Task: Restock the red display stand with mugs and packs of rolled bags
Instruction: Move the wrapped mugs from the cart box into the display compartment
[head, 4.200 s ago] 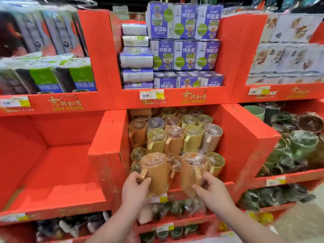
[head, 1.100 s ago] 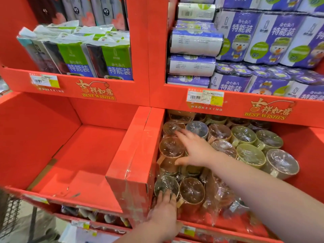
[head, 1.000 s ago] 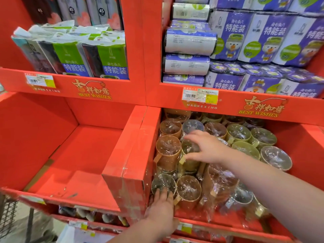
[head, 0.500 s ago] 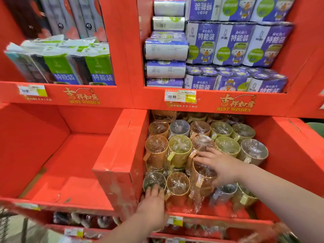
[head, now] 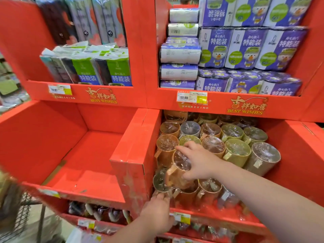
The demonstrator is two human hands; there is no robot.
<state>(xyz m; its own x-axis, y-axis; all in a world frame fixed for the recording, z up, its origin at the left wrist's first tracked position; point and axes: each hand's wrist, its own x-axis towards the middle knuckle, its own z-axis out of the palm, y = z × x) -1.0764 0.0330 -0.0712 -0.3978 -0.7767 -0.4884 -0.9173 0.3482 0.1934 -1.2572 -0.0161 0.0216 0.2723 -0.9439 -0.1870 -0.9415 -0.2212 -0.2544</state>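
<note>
The red display stand (head: 133, 137) holds several plastic-wrapped mugs (head: 236, 151) in its middle right compartment, in orange-brown, olive and grey. My right hand (head: 198, 160) grips one orange-brown mug (head: 178, 172), which is tilted above the front row at the compartment's left side. At the front lip, my left hand (head: 157, 213) touches a front-row mug (head: 160, 181) with its fingertips. Purple packs of rolled bags (head: 245, 48) fill the shelf above the mugs. Green and blue packs (head: 105, 71) stand on the upper left shelf.
A red compartment (head: 84, 155) opens to the left of the mugs, behind a thick cardboard divider. Dark wrapped goods (head: 98, 213) lie on the shelf below. A wire cart (head: 17, 216) stands at the lower left. Price labels (head: 192, 97) hang on the shelf edges.
My right hand has moved from the middle of the mugs to the front left and now grips an orange-brown mug. My left hand stays at the front row.
</note>
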